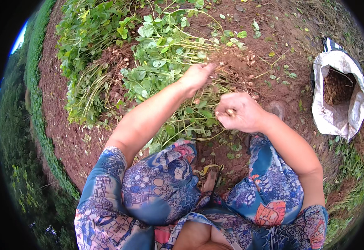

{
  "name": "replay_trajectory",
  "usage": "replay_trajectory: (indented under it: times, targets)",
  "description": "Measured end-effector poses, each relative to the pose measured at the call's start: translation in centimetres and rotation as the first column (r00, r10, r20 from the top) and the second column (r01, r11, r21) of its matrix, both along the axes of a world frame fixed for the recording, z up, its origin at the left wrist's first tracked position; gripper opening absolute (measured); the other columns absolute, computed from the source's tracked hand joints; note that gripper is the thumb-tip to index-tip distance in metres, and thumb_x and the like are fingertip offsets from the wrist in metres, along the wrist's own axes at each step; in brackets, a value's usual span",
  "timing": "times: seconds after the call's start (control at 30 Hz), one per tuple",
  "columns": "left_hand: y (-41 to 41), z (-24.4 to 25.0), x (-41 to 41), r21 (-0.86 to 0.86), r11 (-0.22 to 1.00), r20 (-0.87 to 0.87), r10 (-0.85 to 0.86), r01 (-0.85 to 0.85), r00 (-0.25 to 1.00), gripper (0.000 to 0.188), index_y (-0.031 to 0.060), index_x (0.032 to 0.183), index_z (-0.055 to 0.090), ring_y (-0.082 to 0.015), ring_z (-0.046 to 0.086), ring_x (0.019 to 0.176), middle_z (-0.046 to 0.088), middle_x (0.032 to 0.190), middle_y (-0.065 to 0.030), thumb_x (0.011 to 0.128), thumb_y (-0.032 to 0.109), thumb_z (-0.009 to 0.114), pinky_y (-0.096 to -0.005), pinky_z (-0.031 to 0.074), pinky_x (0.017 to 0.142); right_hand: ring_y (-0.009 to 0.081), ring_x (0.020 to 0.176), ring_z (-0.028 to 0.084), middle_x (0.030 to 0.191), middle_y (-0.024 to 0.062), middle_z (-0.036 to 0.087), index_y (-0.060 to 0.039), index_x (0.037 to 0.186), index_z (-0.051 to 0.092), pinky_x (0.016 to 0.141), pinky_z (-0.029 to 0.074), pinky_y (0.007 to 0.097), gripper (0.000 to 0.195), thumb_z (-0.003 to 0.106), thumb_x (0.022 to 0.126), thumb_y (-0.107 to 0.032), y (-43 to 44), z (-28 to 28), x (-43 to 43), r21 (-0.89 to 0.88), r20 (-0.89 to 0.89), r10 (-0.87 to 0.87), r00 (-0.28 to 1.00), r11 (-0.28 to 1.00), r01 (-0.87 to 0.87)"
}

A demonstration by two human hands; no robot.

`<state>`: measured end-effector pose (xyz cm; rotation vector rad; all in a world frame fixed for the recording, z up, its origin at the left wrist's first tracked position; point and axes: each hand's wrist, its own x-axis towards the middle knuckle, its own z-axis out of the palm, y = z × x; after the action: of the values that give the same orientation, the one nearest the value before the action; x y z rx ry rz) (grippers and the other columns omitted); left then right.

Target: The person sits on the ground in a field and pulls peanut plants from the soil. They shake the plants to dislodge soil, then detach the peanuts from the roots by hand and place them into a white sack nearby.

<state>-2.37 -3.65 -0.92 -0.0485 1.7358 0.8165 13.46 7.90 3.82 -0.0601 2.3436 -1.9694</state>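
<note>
Uprooted peanut plants (160,59) lie in a heap before me, leaves to the left and roots to the right. At the root end, my left hand (198,78) has its fingers closed on a peanut plant's thin roots or stems; the exact grip is blurred. Close by on the right, my right hand (240,112) is curled into a fist, and pale peanut pods (231,112) show inside it. Beyond both hands, more peanut pods (250,59) hang among the tangled brown roots (233,62).
An open white woven sack (320,106) with a mass of peanut pods (336,87) inside stands on the right. A second pile of peanut plants (86,59) lies on the left. Reddish soil (60,115) surrounds them, and cut grass (350,187) lines the right side.
</note>
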Motion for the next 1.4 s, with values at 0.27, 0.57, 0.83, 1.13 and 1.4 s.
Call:
replay_trajectory:
  times: [0.27,0.57,0.83,1.13,1.4]
  targets:
    - [-2.6,0.9,-4.1,0.213,0.875,0.579,0.245,-0.435,0.777,0.035,0.0158,0.073,0.05,-0.0078,0.044,0.047,0.05,0.06,0.0033,0.09,0.047,0.046,-0.0224,0.031,0.038,0.0197,0.075,0.057,0.088,0.0097,0.06,0.0005,0.1,0.061,0.067,0.047,0.0288,0.018,0.057,0.085,-0.008,16.7,7.3,11.4,0.827,0.05,-0.712,0.7,0.422,0.371]
    - [-2.8,1.9,-4.3,0.306,0.875,0.507,0.182,-0.374,0.842,0.034,0.0155,0.068,0.047,-0.0046,0.032,0.038,0.041,0.052,0.0069,0.089,0.04,0.058,-0.0185,0.025,0.036,0.0216,0.075,0.061,0.085,0.0134,0.065,0.001,0.092,0.061,0.071,0.049,0.0327,0.019,0.054,0.089,-0.017,17.5,6.4,10.1,0.777,0.144,-0.704,0.695,0.515,0.361]
    - [-1.4,1.1,-2.5,0.275,0.93,0.28,0.166,-0.245,0.945,0.037,0.0091,0.076,0.056,-0.0104,0.053,0.058,0.052,0.063,0.0017,0.08,0.044,0.069,-0.0249,0.043,0.051,0.0142,0.078,0.06,0.096,0.01,0.064,-0.002,0.112,0.054,0.069,0.051,0.0284,0.034,0.066,0.083,-0.015,-1.8,-3.4,-4.5,-0.274,0.469,-0.266,0.842,0.863,0.425]
    - [-2.2,2.5,0.3,0.128,0.99,0.075,-0.065,0.055,0.995,0.042,0.0028,0.097,0.063,-0.0117,0.056,0.062,0.063,0.078,-0.0052,0.09,0.043,0.055,-0.0293,0.046,0.054,0.014,0.069,0.059,0.078,0.0106,0.064,0.0007,0.09,0.058,0.067,0.049,0.03,0.017,0.064,0.081,-0.013,-2.3,-4.4,-2.5,0.025,0.431,-0.315,0.846,0.941,0.338]
    - [-4.2,2.1,2.5,0.134,0.969,-0.124,-0.193,0.209,0.973,0.043,-0.0025,0.105,0.059,-0.013,0.057,0.061,0.065,0.073,-0.0089,0.093,0.038,0.052,-0.0286,0.048,0.06,0.0094,0.065,0.056,0.078,0.0034,0.061,-0.0018,0.1,0.058,0.06,0.049,0.0242,0.018,0.061,0.086,-0.014,-3.8,-4.8,-1.2,-0.586,0.603,0.119,0.789,0.737,0.337]
